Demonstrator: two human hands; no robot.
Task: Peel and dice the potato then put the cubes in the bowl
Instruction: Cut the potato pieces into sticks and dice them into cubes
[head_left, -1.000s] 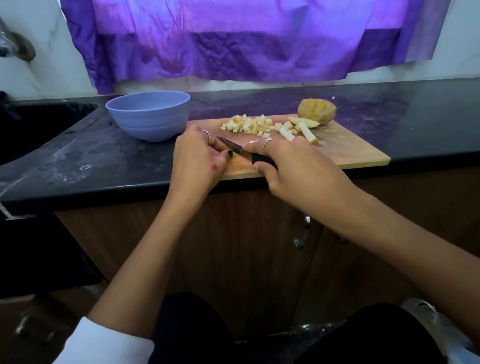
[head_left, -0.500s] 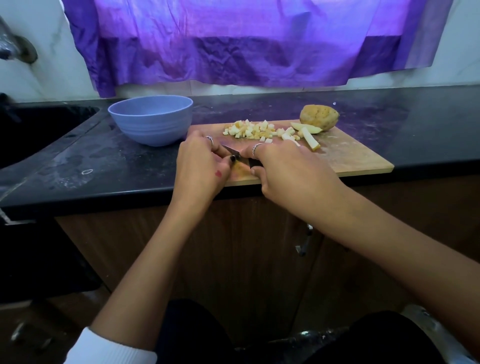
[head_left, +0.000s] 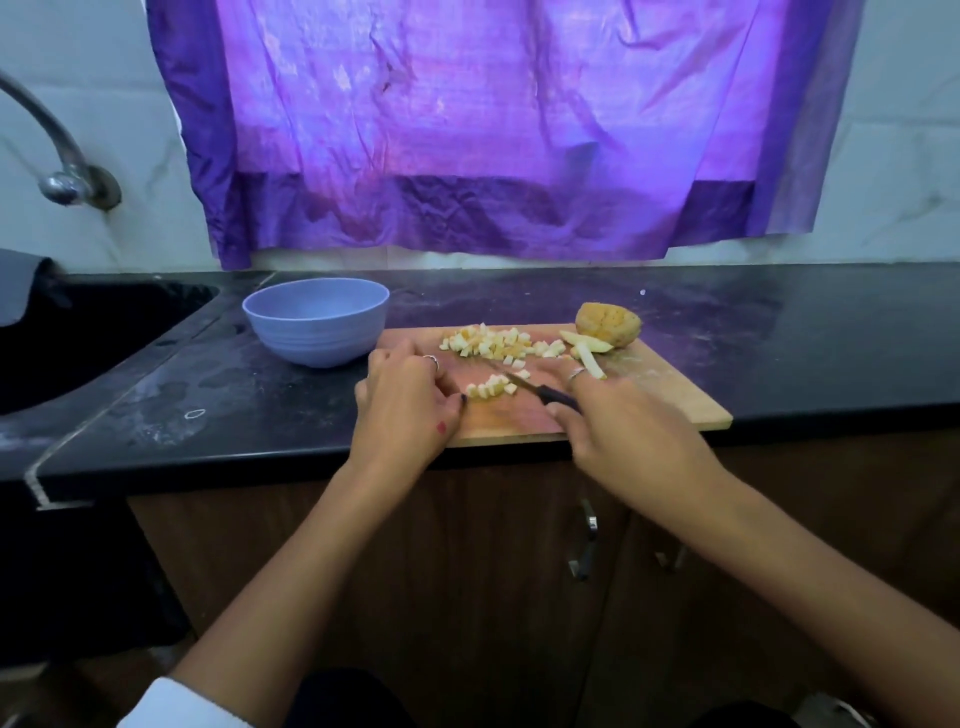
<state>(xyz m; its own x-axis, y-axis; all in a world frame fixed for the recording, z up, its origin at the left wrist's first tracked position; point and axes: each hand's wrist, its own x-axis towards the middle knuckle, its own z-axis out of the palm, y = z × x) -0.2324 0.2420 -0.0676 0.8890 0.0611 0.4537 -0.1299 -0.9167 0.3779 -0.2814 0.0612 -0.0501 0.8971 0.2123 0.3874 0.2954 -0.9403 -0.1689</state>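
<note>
Dicing is partly done: cubes (head_left: 498, 344) lie piled on the board (head_left: 670, 395), far of a fresh row (head_left: 488, 388). The right hand (head_left: 618, 431) grips the knife (head_left: 524, 383); the left hand (head_left: 405, 405) is curled, its grasp unclear. Half the potato (head_left: 608, 325) and strips (head_left: 587, 351) remain; the bowl (head_left: 316, 319) looks empty.

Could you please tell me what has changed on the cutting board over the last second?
The right hand drew the knife rightward, uncovering a freshly cut row of cubes beside the left hand. The bowl, cube pile and potato half stayed put.
</note>
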